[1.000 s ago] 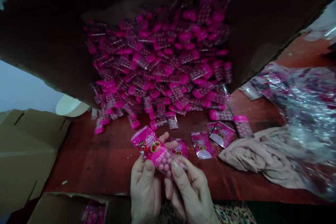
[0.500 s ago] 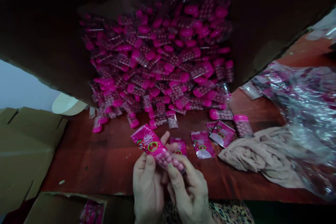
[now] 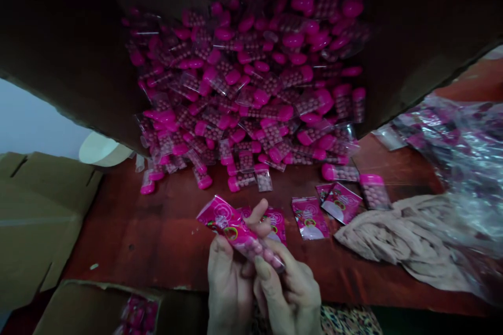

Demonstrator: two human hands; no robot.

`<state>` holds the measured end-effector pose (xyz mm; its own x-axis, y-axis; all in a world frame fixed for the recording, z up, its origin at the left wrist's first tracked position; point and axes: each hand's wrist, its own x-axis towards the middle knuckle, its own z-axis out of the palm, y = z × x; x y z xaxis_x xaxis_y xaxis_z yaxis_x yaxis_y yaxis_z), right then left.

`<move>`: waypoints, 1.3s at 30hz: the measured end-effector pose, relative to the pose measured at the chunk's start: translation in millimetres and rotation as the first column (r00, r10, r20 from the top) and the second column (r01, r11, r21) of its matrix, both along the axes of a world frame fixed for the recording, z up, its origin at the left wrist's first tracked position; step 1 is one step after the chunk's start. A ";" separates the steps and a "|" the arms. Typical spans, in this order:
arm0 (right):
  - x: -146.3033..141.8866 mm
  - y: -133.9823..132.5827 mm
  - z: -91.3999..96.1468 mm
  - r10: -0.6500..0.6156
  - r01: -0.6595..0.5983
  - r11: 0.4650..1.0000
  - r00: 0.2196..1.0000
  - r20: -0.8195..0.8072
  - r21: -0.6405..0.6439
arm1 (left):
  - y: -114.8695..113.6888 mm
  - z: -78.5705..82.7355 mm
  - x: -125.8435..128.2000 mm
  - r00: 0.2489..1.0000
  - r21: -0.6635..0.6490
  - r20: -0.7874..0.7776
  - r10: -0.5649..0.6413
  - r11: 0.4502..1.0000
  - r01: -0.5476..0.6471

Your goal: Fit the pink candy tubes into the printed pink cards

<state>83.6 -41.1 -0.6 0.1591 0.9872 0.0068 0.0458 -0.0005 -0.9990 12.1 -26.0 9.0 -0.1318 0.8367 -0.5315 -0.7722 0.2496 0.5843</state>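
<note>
A small clear bottle of pink candy balls [image 3: 254, 247] lies slanted between my hands, its upper part inside a printed pink wrapper [image 3: 225, 221]. My left hand [image 3: 231, 288] closes on the wrapper from below, thumb at the near side, with fingertips showing past the far side. At the bare clear end, my right hand [image 3: 293, 288] pinches the bottle between thumb and fingers. Just beyond my hands, a flat pink wrapper [image 3: 277, 224] is partly covered by my fingers. More flat wrappers [image 3: 310, 218] lie to the right on the red-brown table [image 3: 165, 241].
A big open carton [image 3: 408, 36] holds a heap of pink-capped candy bottles [image 3: 243, 94], spilling onto the table. At right are a crumpled beige cloth [image 3: 401, 225] and clear plastic bags [image 3: 467, 167]. A lower-left box [image 3: 90, 309] contains pink packets. Cardboard flaps [image 3: 43, 220] stand at left.
The view has shifted slightly, so the heap and wrappers sit a little further right. My hands still hold the bottle; my left thumb has slid lower along the wrapper, which is tilted more.
</note>
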 end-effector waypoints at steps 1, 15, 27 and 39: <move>-0.3 2.9 0.7 0.022 -0.022 1.000 1.000 -0.011 0.007 | 1.7 -1.7 -3.1 1.000 0.035 0.010 -0.003 0.999 0.002; 9.1 -11.0 -11.6 0.124 -0.146 0.988 0.937 0.328 0.043 | -10.2 -7.3 3.7 0.989 0.019 -0.146 0.021 1.000 -0.018; 23.0 25.0 -11.7 0.418 -0.480 0.860 0.857 0.303 0.173 | 21.4 0.8 -64.2 0.744 0.301 -0.633 0.212 0.954 -0.016; 25.8 23.9 -20.0 0.452 -0.550 0.783 0.824 0.343 0.291 | 33.9 5.2 -77.9 0.583 0.241 -0.800 0.139 0.965 0.101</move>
<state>109.4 -17.2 -20.6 -0.4132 0.8416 0.3477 0.1745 0.4479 -0.8769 -65.8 7.9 14.2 -0.4210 0.9069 0.0160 0.0461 0.0038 0.9989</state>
